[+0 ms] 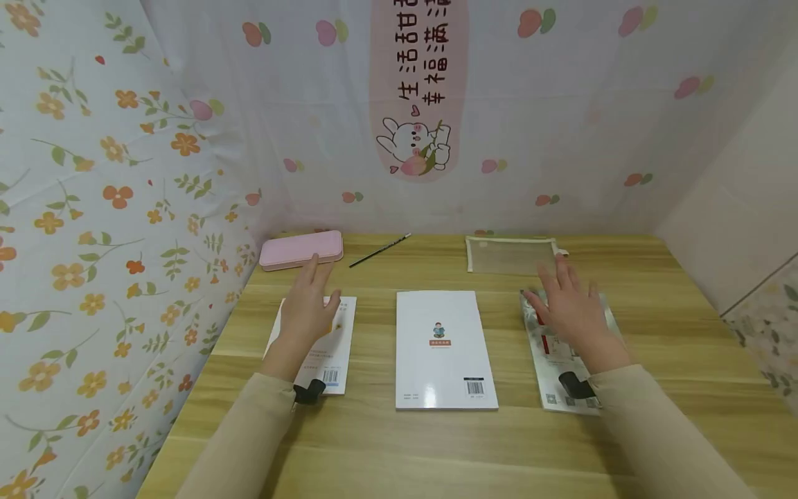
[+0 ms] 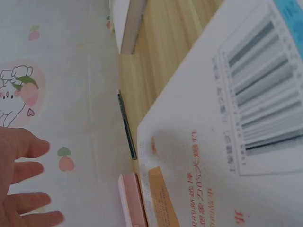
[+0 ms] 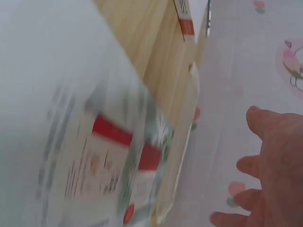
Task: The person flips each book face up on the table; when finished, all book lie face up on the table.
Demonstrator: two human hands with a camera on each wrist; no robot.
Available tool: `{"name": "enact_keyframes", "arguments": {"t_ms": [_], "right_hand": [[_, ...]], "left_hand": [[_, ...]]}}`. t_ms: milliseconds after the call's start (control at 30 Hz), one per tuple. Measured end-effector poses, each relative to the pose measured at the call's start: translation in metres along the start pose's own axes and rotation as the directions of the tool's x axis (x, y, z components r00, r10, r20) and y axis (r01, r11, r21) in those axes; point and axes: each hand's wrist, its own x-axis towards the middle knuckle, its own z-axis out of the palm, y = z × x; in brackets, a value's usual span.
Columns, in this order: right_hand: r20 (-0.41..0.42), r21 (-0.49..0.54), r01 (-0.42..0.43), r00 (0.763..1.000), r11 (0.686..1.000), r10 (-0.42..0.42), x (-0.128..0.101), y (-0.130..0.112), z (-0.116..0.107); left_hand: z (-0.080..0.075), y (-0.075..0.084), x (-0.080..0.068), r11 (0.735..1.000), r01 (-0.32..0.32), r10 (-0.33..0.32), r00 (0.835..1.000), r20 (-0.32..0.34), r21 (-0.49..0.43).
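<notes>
My left hand (image 1: 309,308) hovers over a white book (image 1: 333,346) with a barcode, its fingers spread and reaching toward a pink pencil case (image 1: 302,250). On the other side, my right hand (image 1: 570,305) hangs over a pale green book (image 1: 548,388) with red patches, fingers spread, its fingertips overlapping the lower edge of a mesh zip pouch (image 1: 508,256) in the head view. Neither hand holds anything. Between them lies a white book (image 1: 442,312) with a small cartoon figure on its cover. In the left wrist view the nearby book's barcode (image 2: 265,90) fills the right side.
A dark pencil (image 1: 380,250) lies slanted at the back of the wooden table (image 1: 374,450), right of the pencil case. Behind stands a hanging cloth (image 1: 299,138) printed with fruit and a rabbit. Flowered cloth (image 1: 112,277) covers the left side.
</notes>
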Motion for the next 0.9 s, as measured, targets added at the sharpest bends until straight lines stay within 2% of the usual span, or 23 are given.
{"name": "enact_keyframes", "arguments": {"t_ms": [133,267,467,567,733,900], "right_hand": [[-0.039,-0.014,0.074,0.996,0.997,-0.075,0.008,-0.022,0.005],[-0.099,-0.027,0.157,0.982,0.987,-0.159,0.019,-0.042,0.011],[-0.146,-0.033,0.251,0.956,0.968,-0.253,0.034,-0.078,0.019],[-0.132,-0.023,0.272,0.953,0.962,-0.272,0.040,-0.097,0.020],[-0.057,0.025,0.282,0.958,0.959,-0.280,0.050,-0.123,0.024],[-0.001,0.120,0.329,0.944,0.937,-0.331,0.065,-0.142,0.032]], "left_hand": [[-0.002,-0.002,-0.006,0.996,0.070,-0.070,0.998,0.010,-0.059],[-0.005,-0.007,-0.011,0.985,0.119,-0.117,0.993,0.025,-0.125],[-0.011,-0.016,-0.022,0.970,0.207,-0.199,0.978,0.070,-0.129],[-0.013,-0.022,-0.028,0.961,0.250,-0.240,0.966,0.093,-0.118],[-0.016,-0.030,-0.040,0.946,0.300,-0.284,0.950,0.130,-0.120],[-0.015,-0.042,-0.051,0.926,0.361,-0.341,0.925,0.168,-0.111]]}}
